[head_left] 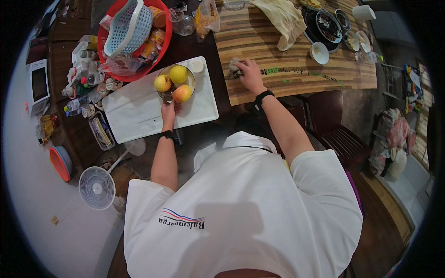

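My right hand (251,75) is closed over a crumpled grey rag (235,68) and presses it on the left part of the striped wooden tabletop (259,88). At the near rim of a clear bowl (191,79), my left hand (169,112) has its fingers closed on the edge; the fingertips are partly hidden. Inside the bowl lie apples: a yellow-green apple (178,74) at the back, a yellow apple (162,83) at left and a reddish apple (181,94) in front. The bowl stands on a white board (139,111), beside a small white cup (198,66).
A red basin (168,28) with a light-blue basket (130,28) stands back left. A beige cloth (285,21), dark pan (328,26) and white bowl (319,53) occupy the far tabletop. A fan (97,188) is at left, a dark chair (338,125) at right.
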A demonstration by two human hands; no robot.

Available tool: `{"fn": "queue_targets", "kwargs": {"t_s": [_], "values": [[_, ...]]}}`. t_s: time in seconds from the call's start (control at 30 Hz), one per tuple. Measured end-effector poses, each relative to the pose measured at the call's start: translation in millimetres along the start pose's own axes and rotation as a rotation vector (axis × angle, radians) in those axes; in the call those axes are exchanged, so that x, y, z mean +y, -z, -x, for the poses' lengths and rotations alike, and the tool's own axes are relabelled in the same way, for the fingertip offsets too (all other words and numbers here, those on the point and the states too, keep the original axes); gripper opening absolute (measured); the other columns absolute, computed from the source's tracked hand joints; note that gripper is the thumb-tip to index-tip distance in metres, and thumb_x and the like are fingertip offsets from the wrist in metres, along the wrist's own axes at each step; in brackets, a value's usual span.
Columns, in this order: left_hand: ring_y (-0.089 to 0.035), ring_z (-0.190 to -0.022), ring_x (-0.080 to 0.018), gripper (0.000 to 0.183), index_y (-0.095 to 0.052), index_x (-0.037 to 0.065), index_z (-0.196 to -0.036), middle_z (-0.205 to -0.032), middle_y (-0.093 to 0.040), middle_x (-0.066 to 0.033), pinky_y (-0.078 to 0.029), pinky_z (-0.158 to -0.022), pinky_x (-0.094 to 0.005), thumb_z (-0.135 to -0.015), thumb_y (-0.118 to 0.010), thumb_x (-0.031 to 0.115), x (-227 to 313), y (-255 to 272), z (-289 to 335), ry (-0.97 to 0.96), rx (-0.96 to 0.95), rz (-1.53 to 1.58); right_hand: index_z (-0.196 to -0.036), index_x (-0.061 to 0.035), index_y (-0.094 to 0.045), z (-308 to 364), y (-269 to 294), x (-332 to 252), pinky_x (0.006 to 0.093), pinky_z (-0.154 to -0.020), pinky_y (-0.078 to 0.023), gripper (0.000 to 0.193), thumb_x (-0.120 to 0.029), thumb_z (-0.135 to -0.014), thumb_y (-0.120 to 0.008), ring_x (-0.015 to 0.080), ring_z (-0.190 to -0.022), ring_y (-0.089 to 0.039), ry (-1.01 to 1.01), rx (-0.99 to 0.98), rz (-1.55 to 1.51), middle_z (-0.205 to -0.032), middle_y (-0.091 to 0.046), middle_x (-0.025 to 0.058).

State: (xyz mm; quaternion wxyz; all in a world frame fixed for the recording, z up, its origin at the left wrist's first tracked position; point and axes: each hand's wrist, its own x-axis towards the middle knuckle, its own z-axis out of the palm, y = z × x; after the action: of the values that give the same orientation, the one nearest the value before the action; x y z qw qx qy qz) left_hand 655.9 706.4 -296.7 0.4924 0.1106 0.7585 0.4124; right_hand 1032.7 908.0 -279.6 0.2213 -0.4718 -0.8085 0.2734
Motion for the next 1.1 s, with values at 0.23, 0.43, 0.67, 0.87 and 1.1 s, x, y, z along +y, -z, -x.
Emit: {"fn": "queue_targets", "kwargs": {"t_s": [0.23, 0.43, 0.67, 0.87, 1.1], "values": [[-0.072, -0.072, -0.0185, 0.03, -0.049, 0.004, -0.129, -0.091, -0.074, -0.0102, -0.056, -0.061, -0.0306, -0.105, -0.06, 0.019, 5.9, -4.1, 8.2, -0.031, 0.021, 0.002, -0.127, -0.0095, -0.074, 14.3, 77.1, 118.2, 0.0497, -0.101, -0.052, 0.053, 0.004, -0.076, -0.068, 0.0419, -0.122, -0.059, -0.467, 0.271, 0.158, -0.132, -0.065, 0.0188], [-0.072, -0.07, -0.0194, 0.025, -0.051, 0.004, -0.123, -0.09, -0.074, -0.0111, -0.056, -0.061, -0.0309, -0.106, -0.06, 0.02, 12.9, -7.5, 8.8, 0.011, -0.003, -0.007, -0.141, -0.0134, -0.068, 48.4, 118.2, 186.4, 0.0538, -0.103, -0.051, 0.049, -0.009, -0.092, -0.068, 0.0423, -0.126, -0.057, -0.912, 0.239, 0.147, -0.143, -0.056, 0.0214], [-0.073, -0.071, -0.0197, 0.021, -0.051, 0.003, -0.11, -0.087, -0.074, -0.0127, -0.058, -0.062, -0.033, -0.105, -0.062, 0.02, 8.8, -6.4, 6.9, -0.002, 0.0, 0.047, -0.13, -0.0131, -0.073, 31.4, 54.4, 94.3, 0.0531, -0.103, -0.048, 0.05, -0.002, -0.081, -0.069, 0.0421, -0.12, -0.055, -0.454, 0.147, 0.263, -0.132, -0.061, 0.0152], [-0.074, -0.071, -0.021, 0.024, -0.054, 0.001, -0.109, -0.086, -0.074, -0.0125, -0.058, -0.063, -0.0331, -0.104, -0.065, 0.021, 0.7, -4.4, 3.0, -0.044, -0.007, 0.063, -0.121, -0.0124, -0.073, 10.6, 17.7, -12.4, 0.0479, -0.104, -0.05, 0.052, 0.003, -0.071, -0.073, 0.0385, -0.12, -0.056, 0.205, -0.241, 0.098, -0.126, -0.066, 0.0089], [-0.073, -0.069, -0.0197, 0.024, -0.055, 0.001, -0.112, -0.087, -0.074, -0.012, -0.058, -0.063, -0.0324, -0.103, -0.067, 0.02, -4.7, -3.4, 4.3, -0.047, -0.015, 0.12, -0.106, -0.0145, -0.076, 19.2, -2.8, -67.9, 0.0431, -0.106, -0.048, 0.037, -0.007, -0.071, -0.078, 0.0284, -0.118, -0.06, 0.674, -0.778, 0.195, -0.116, -0.071, 0.0005]]}}
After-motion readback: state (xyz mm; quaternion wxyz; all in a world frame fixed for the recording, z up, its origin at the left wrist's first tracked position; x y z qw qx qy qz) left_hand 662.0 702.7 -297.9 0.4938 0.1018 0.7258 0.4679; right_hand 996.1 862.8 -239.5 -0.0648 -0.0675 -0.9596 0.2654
